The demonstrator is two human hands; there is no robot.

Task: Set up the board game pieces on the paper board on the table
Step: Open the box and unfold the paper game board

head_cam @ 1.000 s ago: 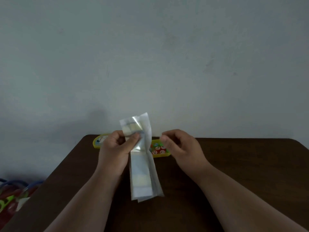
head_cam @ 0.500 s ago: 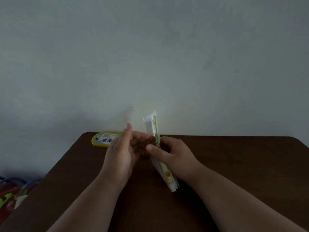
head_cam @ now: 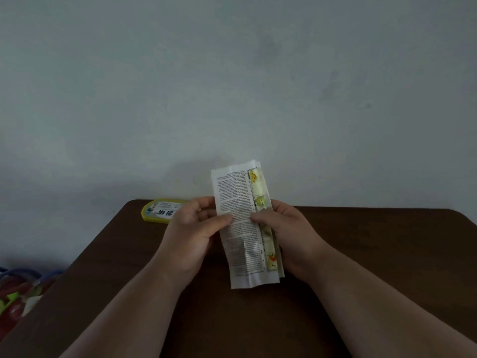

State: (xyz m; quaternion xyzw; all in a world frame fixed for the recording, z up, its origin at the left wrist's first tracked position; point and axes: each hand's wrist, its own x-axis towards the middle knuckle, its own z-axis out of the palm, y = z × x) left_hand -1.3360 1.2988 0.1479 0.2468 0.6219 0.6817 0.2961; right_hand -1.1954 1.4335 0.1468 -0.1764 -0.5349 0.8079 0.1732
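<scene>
A folded paper board (head_cam: 244,236) stands upright above the dark brown table (head_cam: 374,254). Its facing side shows printed text and a strip of yellow picture squares along its right edge. My left hand (head_cam: 196,228) pinches its left side with thumb on the front. My right hand (head_cam: 286,228) grips its right edge, thumb on the printed face. A yellow game case (head_cam: 160,211) with a printed label lies flat at the table's far left, partly hidden behind my left hand.
A plain pale wall (head_cam: 232,86) rises right behind the table's far edge. Colourful plastic items (head_cam: 18,295) in red, green and blue sit low beyond the table's left edge.
The folded paper was edge-on between my hands; now it is turned with its printed face toward me, and both hands hold it by its sides.
</scene>
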